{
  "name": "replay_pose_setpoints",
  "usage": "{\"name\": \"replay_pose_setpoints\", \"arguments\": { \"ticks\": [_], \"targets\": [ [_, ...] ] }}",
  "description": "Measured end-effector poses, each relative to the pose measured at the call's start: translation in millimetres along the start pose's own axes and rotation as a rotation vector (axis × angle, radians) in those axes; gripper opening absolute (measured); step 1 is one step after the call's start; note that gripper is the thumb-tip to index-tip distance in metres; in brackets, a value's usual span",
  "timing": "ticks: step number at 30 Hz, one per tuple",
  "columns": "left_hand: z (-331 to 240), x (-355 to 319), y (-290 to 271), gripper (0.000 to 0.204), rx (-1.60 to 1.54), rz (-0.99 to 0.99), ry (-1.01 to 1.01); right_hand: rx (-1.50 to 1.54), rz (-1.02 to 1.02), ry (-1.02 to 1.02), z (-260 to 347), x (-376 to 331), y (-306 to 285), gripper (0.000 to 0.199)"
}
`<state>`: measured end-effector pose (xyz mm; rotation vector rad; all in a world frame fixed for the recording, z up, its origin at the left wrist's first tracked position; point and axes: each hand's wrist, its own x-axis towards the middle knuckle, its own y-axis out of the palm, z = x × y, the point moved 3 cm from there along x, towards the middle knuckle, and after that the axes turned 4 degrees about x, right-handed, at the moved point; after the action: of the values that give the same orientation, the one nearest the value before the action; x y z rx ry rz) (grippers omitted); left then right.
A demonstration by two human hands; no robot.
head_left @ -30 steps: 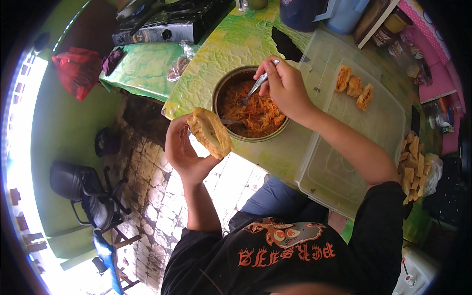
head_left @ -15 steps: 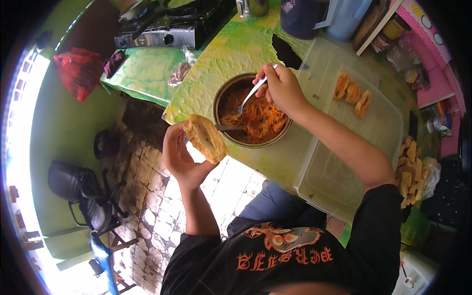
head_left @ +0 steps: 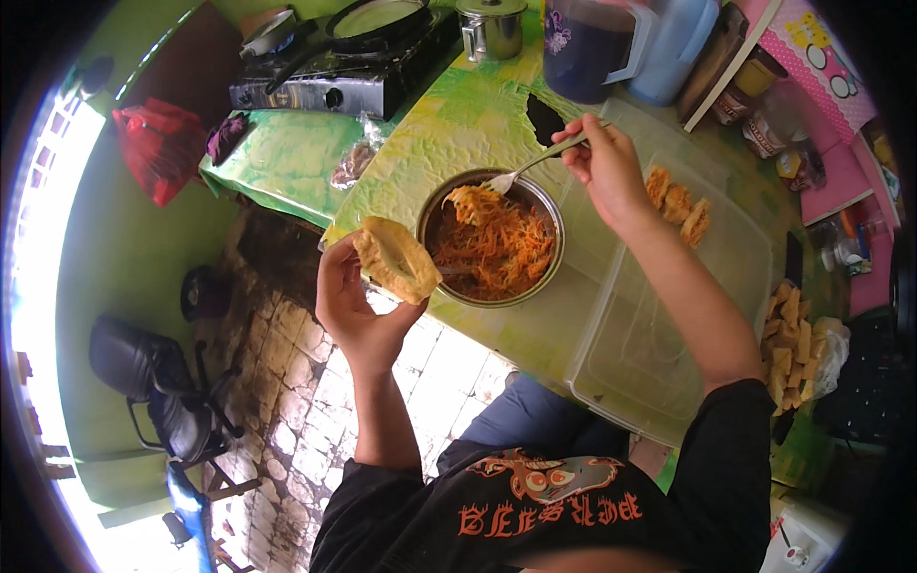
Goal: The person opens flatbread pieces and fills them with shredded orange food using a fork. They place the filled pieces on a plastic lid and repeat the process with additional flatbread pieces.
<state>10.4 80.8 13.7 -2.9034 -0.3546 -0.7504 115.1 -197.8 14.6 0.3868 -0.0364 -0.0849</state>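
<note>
My left hand is closed round a golden piece of fried tofu, split so that its hollow faces up. It is held beside the left rim of a round metal pot of shredded orange vegetable filling. Between the fingers of my right hand is the handle of a metal fork. A clump of filling sits on the fork's tines, over the far left part of the pot. Another utensil's handle shows partly between the tofu and the pot.
Right of the pot is a clear plastic tray with several filled tofu pieces. More tofu is heaped beyond it. Jugs and a lidded metal pot stand at the back. A stove is far left.
My right hand has moved up and right, lifting the fork with a clump of filling on it. The tofu in my left hand has tipped slightly. The whole view has shifted a little.
</note>
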Motion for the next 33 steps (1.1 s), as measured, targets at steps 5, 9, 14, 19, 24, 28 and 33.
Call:
{"name": "replay_pose_setpoints", "arguments": {
  "ticks": [5, 9, 14, 19, 24, 28, 33],
  "targets": [
    [-6.1, 6.8, 21.8, 0.064, -0.003, 0.015, 0.023, 0.092, -0.057, -0.119, 37.9, 1.8, -11.3, 0.026],
    [-8.3, 13.7, 35.5, 0.057, 0.161, 0.025, 0.051, 0.081, -0.026, -0.173, 67.2, -1.3, -12.3, 0.024],
    [-12.4, 16.9, 49.1, 0.056, 0.332, 0.063, 0.157, 0.062, 0.028, -0.178, 88.3, -0.7, -6.8, 0.024],
    [-14.8, 17.3, 59.9, 0.056, 0.382, 0.083, 0.143, 0.005, 0.093, -0.17, 90.7, -1.7, 3.9, 0.025],
    [-16.9, 13.8, 65.8, 0.06, 0.356, 0.139, 0.045, 0.012, 0.09, -0.109, 77.3, -12.2, 17.3, 0.026],
    [-15.6, 14.4, 66.5, 0.061, 0.27, 0.148, 0.039, 0.015, 0.047, -0.069, 69.4, -13.9, 21.7, 0.027],
    [-11.7, 12.2, 65.9, 0.062, 0.221, 0.141, 0.006, -0.071, 0.039, -0.086, 65.1, -16.7, 22.2, 0.028]
  ]
}}
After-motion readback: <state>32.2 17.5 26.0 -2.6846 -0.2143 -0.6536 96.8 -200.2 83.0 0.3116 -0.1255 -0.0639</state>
